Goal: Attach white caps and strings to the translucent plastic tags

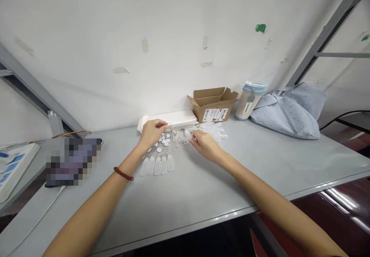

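Observation:
My left hand (pixel 152 132) is pinched closed above a scatter of small white pieces (pixel 165 141); what its fingertips hold, if anything, is too small to make out. My right hand (pixel 204 144) has its thumb and fingers closed on a translucent plastic sleeve (pixel 188 134). Between the hands lies a tangle of white cords (pixel 177 136). Beyond the right hand is a heap of similar clear sleeves (pixel 212 129). Several translucent sleeves with cords attached (pixel 157 166) lie in a row on the grey table (pixel 185 199), nearer to me.
Behind the hands, a flat white stack (pixel 180 118) rests against the wall. An open cardboard box (pixel 215 108), a cream-and-blue tumbler (pixel 249 102) and a light blue cloth bag (pixel 289 114) stand to its right. At left are a pixelated dark device (pixel 73 164) and a white cable (pixel 40 218).

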A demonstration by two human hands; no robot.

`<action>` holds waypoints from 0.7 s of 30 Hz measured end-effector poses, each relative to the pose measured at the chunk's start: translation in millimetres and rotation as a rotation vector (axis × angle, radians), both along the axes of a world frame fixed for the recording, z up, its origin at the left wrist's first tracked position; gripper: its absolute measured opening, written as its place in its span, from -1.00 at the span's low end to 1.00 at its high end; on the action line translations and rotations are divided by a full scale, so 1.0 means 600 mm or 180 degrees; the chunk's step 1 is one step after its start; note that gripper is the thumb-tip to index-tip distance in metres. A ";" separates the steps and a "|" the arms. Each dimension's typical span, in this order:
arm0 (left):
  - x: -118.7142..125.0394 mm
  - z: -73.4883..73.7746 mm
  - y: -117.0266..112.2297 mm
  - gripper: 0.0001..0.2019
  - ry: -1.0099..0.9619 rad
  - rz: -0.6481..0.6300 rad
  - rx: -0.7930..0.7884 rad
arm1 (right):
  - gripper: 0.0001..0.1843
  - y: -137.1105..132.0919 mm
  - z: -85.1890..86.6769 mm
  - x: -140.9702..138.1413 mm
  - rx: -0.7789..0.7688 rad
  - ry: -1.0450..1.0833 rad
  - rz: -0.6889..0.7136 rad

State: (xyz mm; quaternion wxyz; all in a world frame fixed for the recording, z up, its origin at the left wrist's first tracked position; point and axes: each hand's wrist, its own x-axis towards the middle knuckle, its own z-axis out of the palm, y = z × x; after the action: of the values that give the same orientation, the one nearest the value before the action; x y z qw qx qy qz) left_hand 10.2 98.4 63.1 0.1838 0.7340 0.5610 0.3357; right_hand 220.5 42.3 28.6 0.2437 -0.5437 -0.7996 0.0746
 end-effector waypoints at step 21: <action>0.025 -0.028 -0.082 -0.75 -0.2319 -0.0181 -0.0847 | -0.65 -0.028 -0.016 -0.024 0.0335 0.0547 0.0752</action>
State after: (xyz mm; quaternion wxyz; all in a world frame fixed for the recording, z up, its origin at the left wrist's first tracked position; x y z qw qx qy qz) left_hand 25.5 49.2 46.3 0.4739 0.5517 0.4770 0.4935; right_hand 206.0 25.7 19.2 0.3289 -0.4239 -0.8371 0.1069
